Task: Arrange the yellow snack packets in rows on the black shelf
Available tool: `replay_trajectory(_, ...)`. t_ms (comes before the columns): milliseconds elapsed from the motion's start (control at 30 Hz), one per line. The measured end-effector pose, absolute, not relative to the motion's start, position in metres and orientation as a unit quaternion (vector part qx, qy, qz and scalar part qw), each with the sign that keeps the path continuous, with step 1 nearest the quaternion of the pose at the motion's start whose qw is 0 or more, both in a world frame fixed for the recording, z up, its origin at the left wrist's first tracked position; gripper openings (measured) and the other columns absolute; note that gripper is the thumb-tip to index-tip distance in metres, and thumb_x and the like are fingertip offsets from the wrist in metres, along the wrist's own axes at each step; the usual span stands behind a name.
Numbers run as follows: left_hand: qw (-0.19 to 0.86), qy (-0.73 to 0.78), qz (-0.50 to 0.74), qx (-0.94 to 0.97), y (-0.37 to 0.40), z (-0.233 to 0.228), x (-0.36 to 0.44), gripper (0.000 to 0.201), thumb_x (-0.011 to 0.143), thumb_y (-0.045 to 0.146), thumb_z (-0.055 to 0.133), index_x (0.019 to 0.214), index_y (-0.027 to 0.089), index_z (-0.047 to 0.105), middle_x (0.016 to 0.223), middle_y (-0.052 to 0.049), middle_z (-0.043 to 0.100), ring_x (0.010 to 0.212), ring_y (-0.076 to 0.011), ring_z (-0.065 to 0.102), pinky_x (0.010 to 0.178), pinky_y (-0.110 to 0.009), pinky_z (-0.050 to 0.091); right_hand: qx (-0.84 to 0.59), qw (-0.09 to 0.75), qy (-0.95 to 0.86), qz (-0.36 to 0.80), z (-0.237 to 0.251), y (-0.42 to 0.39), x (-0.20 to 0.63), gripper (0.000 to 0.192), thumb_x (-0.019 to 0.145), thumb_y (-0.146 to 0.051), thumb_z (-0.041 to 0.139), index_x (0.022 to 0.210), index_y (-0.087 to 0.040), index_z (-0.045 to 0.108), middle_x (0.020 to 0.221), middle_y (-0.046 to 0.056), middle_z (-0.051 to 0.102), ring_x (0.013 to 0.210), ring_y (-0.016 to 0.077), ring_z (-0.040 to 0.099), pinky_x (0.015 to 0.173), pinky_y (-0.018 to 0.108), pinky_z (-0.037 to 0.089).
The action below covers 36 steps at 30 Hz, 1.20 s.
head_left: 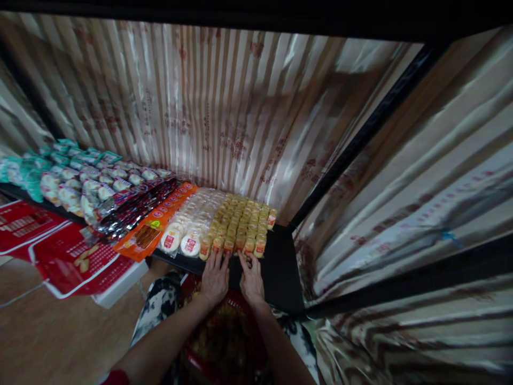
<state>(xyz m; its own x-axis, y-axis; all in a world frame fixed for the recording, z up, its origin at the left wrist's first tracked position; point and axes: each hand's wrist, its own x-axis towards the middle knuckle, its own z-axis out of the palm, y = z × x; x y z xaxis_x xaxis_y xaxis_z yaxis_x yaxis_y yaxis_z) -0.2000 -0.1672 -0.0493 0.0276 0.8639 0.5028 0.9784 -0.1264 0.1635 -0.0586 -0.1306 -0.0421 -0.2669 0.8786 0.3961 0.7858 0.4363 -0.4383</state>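
Several rows of small yellow snack packets lie flat on a black shelf. My left hand rests palm down at the shelf's front edge, fingertips touching the nearest yellow packets. My right hand lies beside it, fingers spread, touching the front row a little to the right. Neither hand grips anything. Below my forearms a red basket holds more packets, dim and blurred.
Left of the yellow rows lie round white-wrapped cakes, an orange packet strip, dark red packets and green-and-white packs. Red boxes stand lower left. A striped curtain backs the shelf and hangs at right.
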Motion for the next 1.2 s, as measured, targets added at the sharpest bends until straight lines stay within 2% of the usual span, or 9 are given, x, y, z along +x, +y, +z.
replay_trajectory(267,0.113,-0.677,-0.245,-0.685,-0.161,-0.049,-0.192,0.049,0.086,0.027,0.042,0.133,0.012,0.042,0.137,-0.013,0.044,0.13,-0.0295,0.033,0.102,-0.044,0.034,-0.542,0.279,-0.788,0.084,-0.041,-0.13,-0.06,0.069,0.074,-0.001,0.037,0.135,-0.033,0.04,0.124,0.009,0.043,0.111,0.0215,0.045,0.089,0.033,0.049)
replay_trajectory(500,0.126,-0.675,-0.235,-0.688,-0.156,-0.05,-0.192,0.049,0.086,0.028,0.041,0.133,0.011,0.043,0.138,-0.013,0.043,0.13,-0.029,0.033,0.101,-0.042,0.033,-0.542,0.274,-0.792,0.065,-0.045,-0.128,-0.061,0.066,0.079,-0.006,0.037,0.139,-0.032,0.032,0.123,0.008,0.044,0.113,0.0213,0.043,0.094,0.035,0.046)
replay_trajectory(800,0.12,-0.684,-0.218,-0.686,-0.152,-0.051,-0.189,0.05,0.088,0.029,0.038,0.135,0.011,0.04,0.138,-0.014,0.043,0.132,-0.0286,0.031,0.102,-0.042,0.031,-0.553,0.269,-0.785,0.07,-0.042,-0.129,-0.064,0.053,0.086,-0.017,0.037,0.137,-0.027,0.037,0.123,0.01,0.046,0.114,0.0222,0.043,0.095,0.037,0.046)
replay_trajectory(1200,0.109,-0.662,-0.251,-0.698,-0.151,-0.053,-0.191,0.051,0.088,0.03,0.037,0.134,0.008,0.04,0.137,-0.015,0.044,0.132,-0.028,0.031,0.103,-0.042,0.033,-0.539,0.301,-0.778,0.114,-0.039,-0.13,-0.062,0.056,0.081,-0.008,0.036,0.134,-0.023,0.042,0.123,0.01,0.049,0.115,0.0207,0.042,0.098,0.037,0.042)
